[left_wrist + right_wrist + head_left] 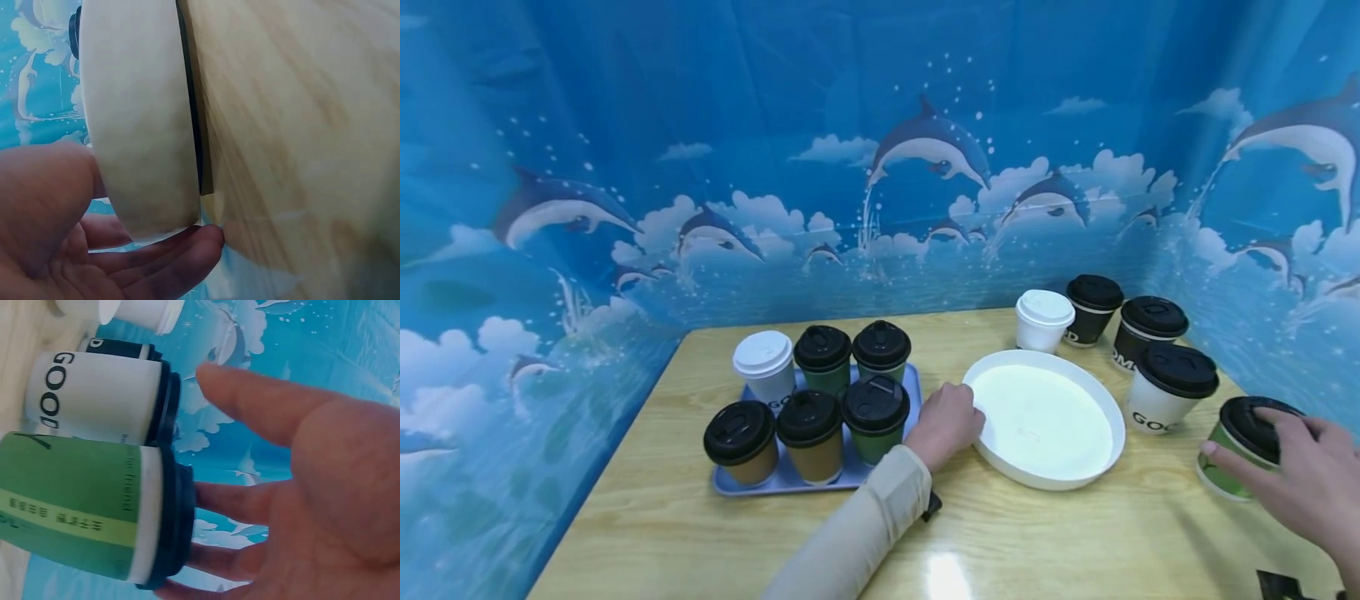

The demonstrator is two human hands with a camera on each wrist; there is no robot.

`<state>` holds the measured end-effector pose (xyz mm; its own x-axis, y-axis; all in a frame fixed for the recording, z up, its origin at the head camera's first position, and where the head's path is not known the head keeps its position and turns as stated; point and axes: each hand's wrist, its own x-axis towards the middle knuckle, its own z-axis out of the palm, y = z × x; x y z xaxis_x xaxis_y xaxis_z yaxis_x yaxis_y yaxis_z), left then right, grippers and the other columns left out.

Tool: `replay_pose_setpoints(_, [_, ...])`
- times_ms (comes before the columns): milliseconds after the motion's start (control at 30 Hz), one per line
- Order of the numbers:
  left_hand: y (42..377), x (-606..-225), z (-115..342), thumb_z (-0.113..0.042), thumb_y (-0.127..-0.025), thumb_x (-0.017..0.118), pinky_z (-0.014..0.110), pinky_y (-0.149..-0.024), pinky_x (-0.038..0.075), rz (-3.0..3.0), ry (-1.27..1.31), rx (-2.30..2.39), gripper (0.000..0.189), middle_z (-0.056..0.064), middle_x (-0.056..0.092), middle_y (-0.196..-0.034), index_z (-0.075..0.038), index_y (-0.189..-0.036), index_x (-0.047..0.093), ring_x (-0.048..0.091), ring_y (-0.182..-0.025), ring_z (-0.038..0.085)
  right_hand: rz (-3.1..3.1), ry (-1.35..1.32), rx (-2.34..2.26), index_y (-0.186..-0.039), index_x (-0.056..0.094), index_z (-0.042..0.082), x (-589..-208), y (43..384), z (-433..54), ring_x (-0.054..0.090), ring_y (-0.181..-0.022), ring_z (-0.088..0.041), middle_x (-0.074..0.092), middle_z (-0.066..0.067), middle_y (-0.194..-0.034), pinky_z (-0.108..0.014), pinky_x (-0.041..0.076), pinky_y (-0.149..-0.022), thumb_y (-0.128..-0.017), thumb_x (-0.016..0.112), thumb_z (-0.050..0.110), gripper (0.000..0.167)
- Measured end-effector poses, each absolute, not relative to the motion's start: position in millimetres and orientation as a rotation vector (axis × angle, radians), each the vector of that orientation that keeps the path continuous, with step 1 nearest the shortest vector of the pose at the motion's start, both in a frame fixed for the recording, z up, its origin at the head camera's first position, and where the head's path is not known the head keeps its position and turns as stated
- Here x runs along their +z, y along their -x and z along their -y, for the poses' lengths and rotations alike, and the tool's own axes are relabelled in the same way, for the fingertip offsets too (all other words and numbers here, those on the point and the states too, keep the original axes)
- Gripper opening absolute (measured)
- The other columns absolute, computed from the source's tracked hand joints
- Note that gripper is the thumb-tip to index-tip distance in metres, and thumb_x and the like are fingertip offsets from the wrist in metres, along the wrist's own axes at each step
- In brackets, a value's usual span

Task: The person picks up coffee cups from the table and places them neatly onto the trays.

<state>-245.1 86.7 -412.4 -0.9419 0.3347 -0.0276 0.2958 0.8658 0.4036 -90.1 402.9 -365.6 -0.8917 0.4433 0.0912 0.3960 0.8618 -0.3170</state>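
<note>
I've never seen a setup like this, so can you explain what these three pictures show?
There's no machine: these are a person's left hand and right hand. The wide picture comes from a camera on the head; the close-ups, from cameras on the left and right wrists. On the wood-grain table, a lilac tray carries six lidded paper cups. A round white tray lies to its right, with five more lidded cups behind it or to its right. The left hand grips the round white tray. The right hand is at the black lid of a green cup; whether it grips it isn't clear.
</note>
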Motion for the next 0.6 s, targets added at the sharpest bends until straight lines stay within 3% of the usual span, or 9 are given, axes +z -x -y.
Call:
replay_pose_setpoints(300, [246,-414,-89,-0.012,-0.095,0.064,0.029,-0.052,0.045,-2.968,-0.493,0.557,0.016,0.007,0.059,-0.072,-0.005,-0.081,0.066,0.055,-0.06,0.019,2.795,0.855,0.58,-0.153,0.022,-0.014,-369,104,-403,0.01,-0.139,-0.067,0.004,-0.05,-0.15,-0.076,0.032,-0.095,-0.098,0.066,0.03,0.083])
replay_pose_setpoints(600, [245,-415,-90,-0.013,-0.095,0.066,0.03,-0.054,0.047,-2.991,-0.495,0.537,0.012,0.006,0.06,-0.074,-0.005,-0.086,0.069,0.056,-0.062,0.018,2.709,0.934,0.632,-0.143,0.032,-0.015,-367,110,-401,0.002,-0.147,-0.06,0.011,-0.047,-0.152,-0.075,0.028,-0.101,-0.101,0.063,0.025,0.065])
